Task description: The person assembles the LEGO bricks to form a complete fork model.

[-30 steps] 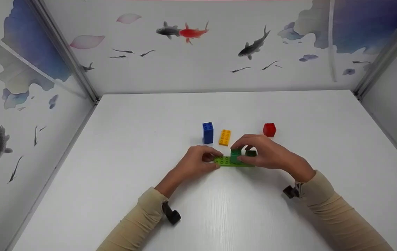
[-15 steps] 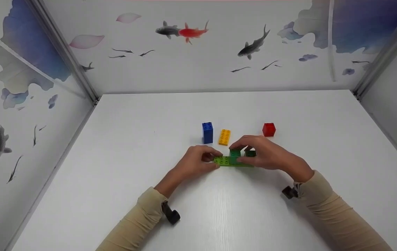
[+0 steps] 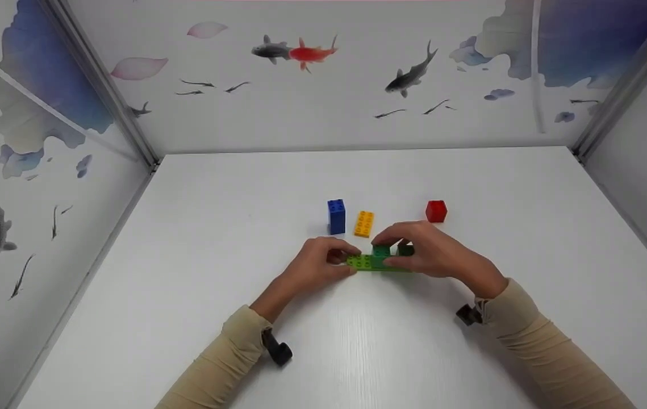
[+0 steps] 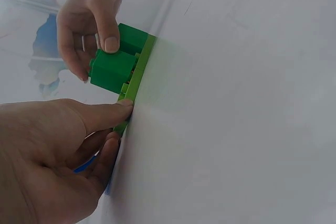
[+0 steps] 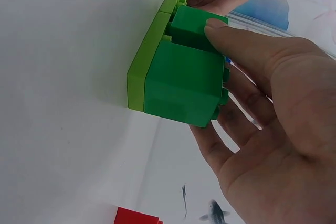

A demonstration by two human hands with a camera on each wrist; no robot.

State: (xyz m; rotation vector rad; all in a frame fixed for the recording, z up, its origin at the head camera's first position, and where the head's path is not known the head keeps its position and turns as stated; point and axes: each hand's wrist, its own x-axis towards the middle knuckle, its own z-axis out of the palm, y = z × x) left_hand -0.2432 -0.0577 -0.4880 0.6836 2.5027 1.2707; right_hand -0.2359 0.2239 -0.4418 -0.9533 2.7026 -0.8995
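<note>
In the head view my left hand (image 3: 323,262) pinches the left end of a long lime-green toy brick plate (image 3: 359,262) lying on the table. My right hand (image 3: 439,250) grips a dark green building block (image 3: 379,262) by thumb and fingers, around the plate's middle. A second dark green block (image 5: 181,82) stands on the plate's right end, beneath the right palm. The right wrist view shows a seam across the plate's side. From the left wrist camera, the gripped block (image 4: 112,71) sits on the plate, with a few lime studs bare beside it.
Behind the hands stand a tall blue block (image 3: 336,217), a flat yellow plate (image 3: 364,224) and a red block (image 3: 436,211). The white table (image 3: 323,341) is bounded by painted walls (image 3: 323,113) at the back and both sides.
My right hand and the green block in it have sunk very slightly toward the plate. The left hand keeps its hold, and the head view has shifted a little.
</note>
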